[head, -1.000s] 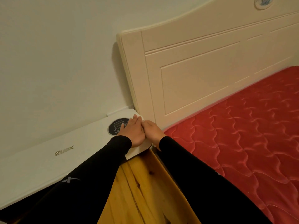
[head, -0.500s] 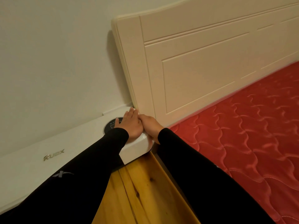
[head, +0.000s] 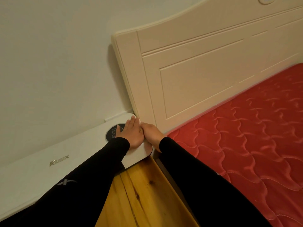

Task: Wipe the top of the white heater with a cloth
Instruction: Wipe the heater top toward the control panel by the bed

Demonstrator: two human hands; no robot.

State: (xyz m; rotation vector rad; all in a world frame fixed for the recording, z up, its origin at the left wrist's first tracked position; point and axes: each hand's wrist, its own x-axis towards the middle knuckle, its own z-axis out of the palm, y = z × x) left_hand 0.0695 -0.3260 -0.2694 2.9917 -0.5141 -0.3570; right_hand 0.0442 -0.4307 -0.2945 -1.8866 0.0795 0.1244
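White heater (head: 49, 163) along wall, 9 to 12 o'clock, far end against headboard (head: 205, 71). Left hand (head: 132, 134) flat on top, fingers together, slid off control dial (head: 114, 132) toward end. Right hand (head: 151, 135) touching it at 3 o'clock, fingers hidden, can't tell. No cloth visible; end section prob nearly wiped

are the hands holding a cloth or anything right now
Cannot be told. The left hand lies flat on the white heater; the right hand rests at its end. No cloth shows.

Place: home bedroom
Bed: cream headboard (head: 205, 66), red quilted mattress (head: 246, 136)
Floor: wood boards (head: 144, 194)
Wall: plain, heater (head: 32, 174) beside it
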